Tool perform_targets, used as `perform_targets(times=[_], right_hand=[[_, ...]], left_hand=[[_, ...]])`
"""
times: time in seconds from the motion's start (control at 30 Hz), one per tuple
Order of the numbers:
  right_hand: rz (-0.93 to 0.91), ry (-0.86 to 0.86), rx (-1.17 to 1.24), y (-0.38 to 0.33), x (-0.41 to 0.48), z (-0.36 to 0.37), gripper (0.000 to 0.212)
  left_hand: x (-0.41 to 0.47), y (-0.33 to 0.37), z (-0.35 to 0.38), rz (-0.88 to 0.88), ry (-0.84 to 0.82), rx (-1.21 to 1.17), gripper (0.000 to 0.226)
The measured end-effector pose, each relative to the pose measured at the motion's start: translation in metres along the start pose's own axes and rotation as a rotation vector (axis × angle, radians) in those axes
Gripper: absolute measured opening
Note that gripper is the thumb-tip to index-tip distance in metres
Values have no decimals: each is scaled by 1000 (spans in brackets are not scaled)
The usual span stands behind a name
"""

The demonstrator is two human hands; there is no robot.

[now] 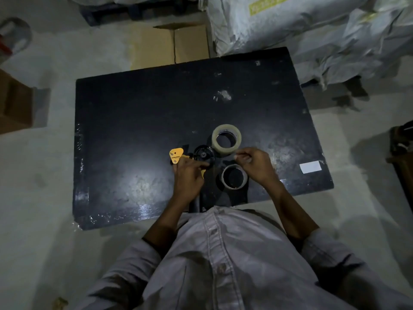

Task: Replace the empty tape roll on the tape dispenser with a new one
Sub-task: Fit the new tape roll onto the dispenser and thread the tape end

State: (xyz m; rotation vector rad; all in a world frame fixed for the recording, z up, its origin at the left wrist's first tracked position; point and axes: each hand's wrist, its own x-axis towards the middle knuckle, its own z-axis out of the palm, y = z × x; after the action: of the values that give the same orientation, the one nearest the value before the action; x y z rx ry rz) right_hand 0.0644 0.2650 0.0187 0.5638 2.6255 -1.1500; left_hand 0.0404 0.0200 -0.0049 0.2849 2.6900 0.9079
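Note:
A yellow and black tape dispenser point(178, 156) lies on the black table point(138, 121), its bare black wheel point(203, 155) facing up. My left hand point(190, 175) grips the dispenser's body just below the wheel. A full roll of clear tape point(226, 139) lies flat beyond the wheel to the right. The empty grey cardboard core point(234, 176) lies flat nearer to me. My right hand point(254, 164) hovers between the two rolls with thumb and fingers pinched together; whether anything is between them is too small to tell.
A white label point(310, 167) lies near the table's right edge. Cardboard boxes point(174, 44) sit on the floor behind the table and another box point(13, 104) at the left. Large white sacks point(312, 25) are piled at the back right.

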Motion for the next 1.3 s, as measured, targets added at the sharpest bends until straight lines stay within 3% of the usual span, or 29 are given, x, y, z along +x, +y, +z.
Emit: perform_targets(times=[0.17, 0.43, 0.53, 0.63, 0.8, 0.9, 1.1, 1.3], right_hand=[[-251, -16, -212, -47, 20, -8, 32], [-439, -192, -228, -90, -7, 42, 38], [-399, -165, -257, -81, -8, 46, 40], [-259, -22, -262, -71, 6, 34, 48], [-95, -49, -450, -59, 38, 12, 102], [-59, -135, -453, -62, 50, 10, 119], [-33, -76, -352, -69, 55, 14, 95], [-46, 63, -192, -75, 52, -2, 107]], left_hand=[[0, -26, -15, -193, 323, -72, 34], [-18, -55, -25, -249, 309, 52, 31], [-26, -56, -23, -259, 301, 40, 30], [-26, -51, -20, -210, 307, 50, 30], [-15, -38, -18, -199, 267, 24, 34], [-9, -31, -18, -164, 251, 7, 34], [2, -26, -21, -166, 244, -16, 33], [7, -24, -32, -176, 321, -179, 30]])
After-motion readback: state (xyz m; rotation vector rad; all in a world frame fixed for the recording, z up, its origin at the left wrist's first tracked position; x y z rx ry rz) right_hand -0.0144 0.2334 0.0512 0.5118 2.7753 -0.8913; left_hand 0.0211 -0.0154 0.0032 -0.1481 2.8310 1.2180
